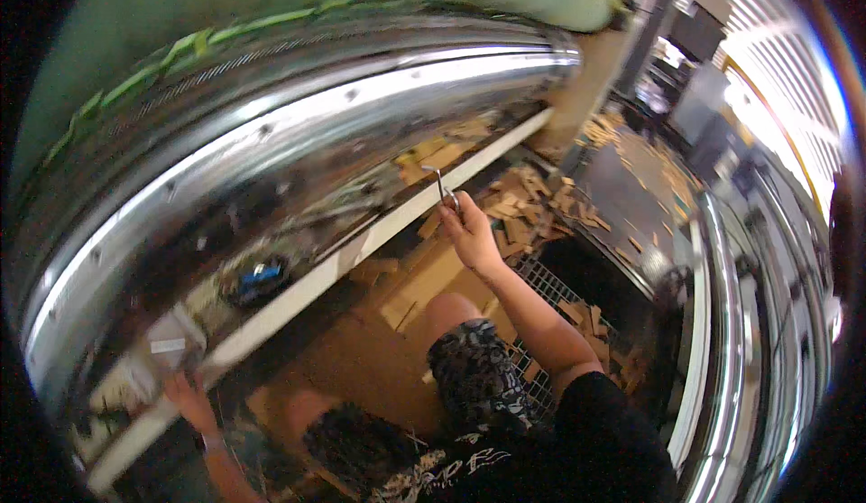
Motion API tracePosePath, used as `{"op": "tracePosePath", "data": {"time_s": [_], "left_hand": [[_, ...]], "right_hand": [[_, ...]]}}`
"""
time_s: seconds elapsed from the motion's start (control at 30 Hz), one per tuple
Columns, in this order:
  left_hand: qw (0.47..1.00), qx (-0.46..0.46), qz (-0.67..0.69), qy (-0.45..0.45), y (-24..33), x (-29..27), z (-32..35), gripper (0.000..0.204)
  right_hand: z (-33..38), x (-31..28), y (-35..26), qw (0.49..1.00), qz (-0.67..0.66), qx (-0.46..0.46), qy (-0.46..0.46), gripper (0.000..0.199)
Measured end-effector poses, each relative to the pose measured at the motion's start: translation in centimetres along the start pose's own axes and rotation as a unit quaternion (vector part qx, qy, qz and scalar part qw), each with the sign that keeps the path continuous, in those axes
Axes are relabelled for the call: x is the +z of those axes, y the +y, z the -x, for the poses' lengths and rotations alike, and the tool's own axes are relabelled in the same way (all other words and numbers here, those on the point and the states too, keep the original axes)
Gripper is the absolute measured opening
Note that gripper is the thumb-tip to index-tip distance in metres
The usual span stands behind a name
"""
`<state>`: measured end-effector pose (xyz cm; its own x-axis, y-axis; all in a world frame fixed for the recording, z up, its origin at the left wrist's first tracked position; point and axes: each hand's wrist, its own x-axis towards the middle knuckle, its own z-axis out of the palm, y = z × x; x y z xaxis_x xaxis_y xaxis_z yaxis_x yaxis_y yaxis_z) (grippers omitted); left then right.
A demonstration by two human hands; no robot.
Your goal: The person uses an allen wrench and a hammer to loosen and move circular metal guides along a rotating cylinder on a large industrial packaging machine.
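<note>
Two hands up: right hand (469, 228) pinches a small metal tool (439, 182) at the white ledge (298, 291); left hand (185, 395) grips its near end, and a loose pinch could drop the tool

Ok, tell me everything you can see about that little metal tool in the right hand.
The metal tool is thin, silvery and bent at a right angle near its top, like a small hex key. The right hand pinches its lower end between the fingertips and holds it roughly upright, raised in front of the white edge below the curved shiny metal panel. Whether its tip touches that edge cannot be told. Wood scraps lie beyond it.
</note>
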<state>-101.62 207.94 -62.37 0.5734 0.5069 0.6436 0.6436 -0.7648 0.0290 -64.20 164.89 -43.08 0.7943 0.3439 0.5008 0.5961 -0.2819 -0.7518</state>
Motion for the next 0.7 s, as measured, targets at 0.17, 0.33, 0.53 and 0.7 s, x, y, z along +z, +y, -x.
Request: {"op": "tracePosePath", "data": {"time_s": [0.17, 0.33, 0.53, 0.7], "left_hand": [[0.990, -0.052, 0.063, -0.111, 4.1, -0.6, -3.0, 0.032], [0.996, -0.013, 0.087, -0.001, 5.4, -3.8, -6.6, 0.032], [0.997, 0.018, 0.070, 0.030, 7.2, -3.7, -8.3, 0.029], [0.982, -0.035, 0.143, -0.115, 8.2, 0.9, -8.2, 0.028]], "right_hand": [[4.5, 9.1, -0.5, 0.969, 0.003, -0.057, -0.239, 0.015], [3.8, 27.1, -12.0, 0.904, -0.003, -0.269, -0.331, 0.017], [1.1, 34.7, -14.4, 0.891, 0.092, -0.257, -0.364, 0.022], [0.5, 19.0, -4.6, 0.889, 0.000, -0.114, -0.444, 0.023]]}}
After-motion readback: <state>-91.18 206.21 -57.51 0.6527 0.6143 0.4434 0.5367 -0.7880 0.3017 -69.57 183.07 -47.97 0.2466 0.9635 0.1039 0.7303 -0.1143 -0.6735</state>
